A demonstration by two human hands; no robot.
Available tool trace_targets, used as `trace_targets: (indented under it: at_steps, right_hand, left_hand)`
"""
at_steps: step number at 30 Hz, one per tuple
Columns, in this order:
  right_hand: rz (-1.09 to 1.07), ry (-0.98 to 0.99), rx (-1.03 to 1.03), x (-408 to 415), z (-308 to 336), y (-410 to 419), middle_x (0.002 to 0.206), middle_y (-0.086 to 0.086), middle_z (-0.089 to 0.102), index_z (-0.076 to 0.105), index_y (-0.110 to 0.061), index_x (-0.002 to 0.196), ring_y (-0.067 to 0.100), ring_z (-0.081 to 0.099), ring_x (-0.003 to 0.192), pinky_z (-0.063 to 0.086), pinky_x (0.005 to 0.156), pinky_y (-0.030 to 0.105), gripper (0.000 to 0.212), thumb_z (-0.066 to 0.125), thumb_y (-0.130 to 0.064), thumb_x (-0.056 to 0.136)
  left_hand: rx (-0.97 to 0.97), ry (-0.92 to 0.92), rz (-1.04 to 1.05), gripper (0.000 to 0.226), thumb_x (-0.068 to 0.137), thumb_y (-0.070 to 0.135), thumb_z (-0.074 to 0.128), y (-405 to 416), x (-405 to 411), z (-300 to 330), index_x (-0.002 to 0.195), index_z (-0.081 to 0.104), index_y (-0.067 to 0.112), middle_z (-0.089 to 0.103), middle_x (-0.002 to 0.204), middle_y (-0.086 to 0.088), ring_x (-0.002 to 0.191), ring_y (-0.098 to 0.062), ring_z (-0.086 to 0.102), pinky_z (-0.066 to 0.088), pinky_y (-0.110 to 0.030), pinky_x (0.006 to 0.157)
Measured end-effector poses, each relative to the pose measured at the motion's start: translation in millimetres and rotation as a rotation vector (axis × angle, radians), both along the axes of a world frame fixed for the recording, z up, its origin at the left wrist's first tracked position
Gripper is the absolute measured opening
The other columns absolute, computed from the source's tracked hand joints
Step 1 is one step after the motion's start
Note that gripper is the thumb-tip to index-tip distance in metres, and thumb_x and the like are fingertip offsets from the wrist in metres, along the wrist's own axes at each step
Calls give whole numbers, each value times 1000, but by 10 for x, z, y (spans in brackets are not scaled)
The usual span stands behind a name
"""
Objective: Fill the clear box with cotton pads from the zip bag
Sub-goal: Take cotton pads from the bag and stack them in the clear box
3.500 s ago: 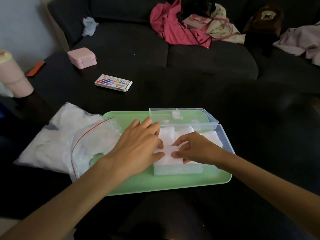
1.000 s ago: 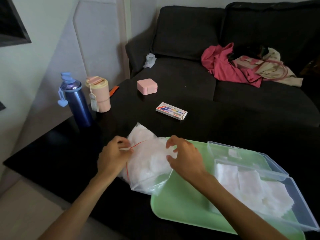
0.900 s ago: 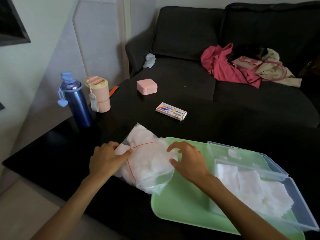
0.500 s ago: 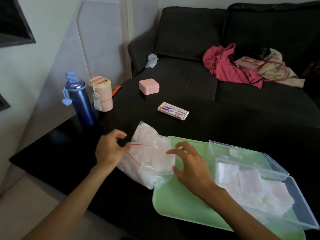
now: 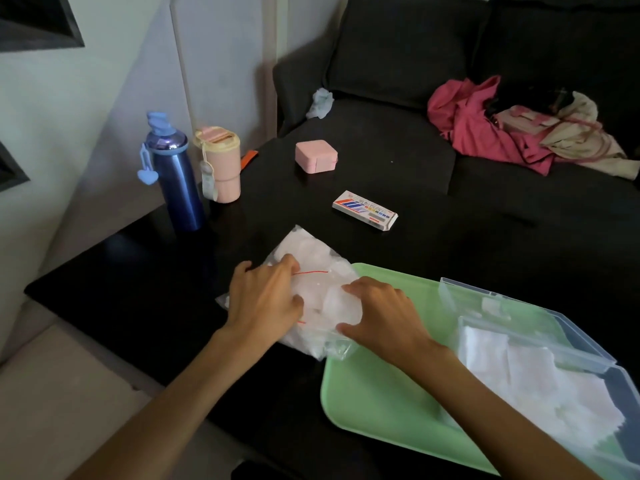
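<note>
Clear box (image 5: 571, 375) sat at the near right end of the green tray (image 5: 374, 393), lid propped open behind it, cotton pads (image 5: 519, 382) already layered inside; its near corner ran out of frame. Just left of the tray, both hands worked the zip bag (image 5: 318, 299), which overlapped the tray's left rim. Left hand (image 5: 265, 299) pressed curled fingers near the red zip line, probably pinning it. Right hand (image 5: 384, 315) clawed over the bag's near side, likely gathering pads. Whether the bag mouth was open, couldn't tell. Beyond the tray, a pink case (image 5: 316, 155) on the counter (image 5: 138, 271).
</note>
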State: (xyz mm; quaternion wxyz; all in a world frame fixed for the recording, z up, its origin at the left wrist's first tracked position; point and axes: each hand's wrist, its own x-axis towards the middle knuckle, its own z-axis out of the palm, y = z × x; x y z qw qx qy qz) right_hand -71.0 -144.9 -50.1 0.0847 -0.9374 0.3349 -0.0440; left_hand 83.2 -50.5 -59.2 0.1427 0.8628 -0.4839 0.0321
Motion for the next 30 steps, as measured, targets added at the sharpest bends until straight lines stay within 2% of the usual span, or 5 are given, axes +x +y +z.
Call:
trace_targets:
  at_steps: [8, 14, 18, 24, 30]
  right_hand:
    - [-72, -131, 174, -23, -2, -20, 120, -11, 63, 64, -32, 113, 13, 58, 105, 41, 85, 25, 35, 69, -38, 79]
    - [-29, -293, -101, 45, 71, 230, 89, -7, 62, 75, -30, 73, 17, 53, 85, 39, 72, 29, 5, 78, -33, 72]
    - [109, -228, -178, 66, 30, 397, 84, -7, 62, 75, -32, 85, 18, 50, 85, 23, 72, 28, 11, 71, -39, 78]
    - [144, -71, -142, 168, -152, 461, 108, -4, 54, 61, -32, 121, 19, 42, 105, 25, 88, 31, 44, 58, -53, 83]
    - [226, -36, -180, 289, -210, 489, 111, 0, 48, 62, -29, 119, 22, 38, 106, 26, 96, 35, 41, 62, -48, 82]
  left_hand:
    - [-72, 1074, -285, 26, 89, 7, 59, 221, 427, -68, 105, 59, 28, 64, 118, 8, 120, -11, 54, 37, -39, 108]
    - [-226, -26, -237, 37, 58, 20, 87, 423, 129, -40, 89, 69, 26, 71, 92, 10, 82, -18, 66, 49, -35, 81]
    - [-210, 30, -200, 27, 69, 21, 83, 609, -76, -131, 95, 73, 22, 72, 105, 6, 72, -17, 71, 55, -27, 56]
    - [-83, -49, -160, 37, 72, 43, 76, 724, 77, -232, 106, 72, 28, 63, 123, 4, 115, -22, 56, 43, -40, 93]
    - [23, 147, -235, 58, 82, 57, 56, 743, 161, -267, 136, 45, 39, 34, 149, 16, 135, -7, 34, 26, -29, 112]
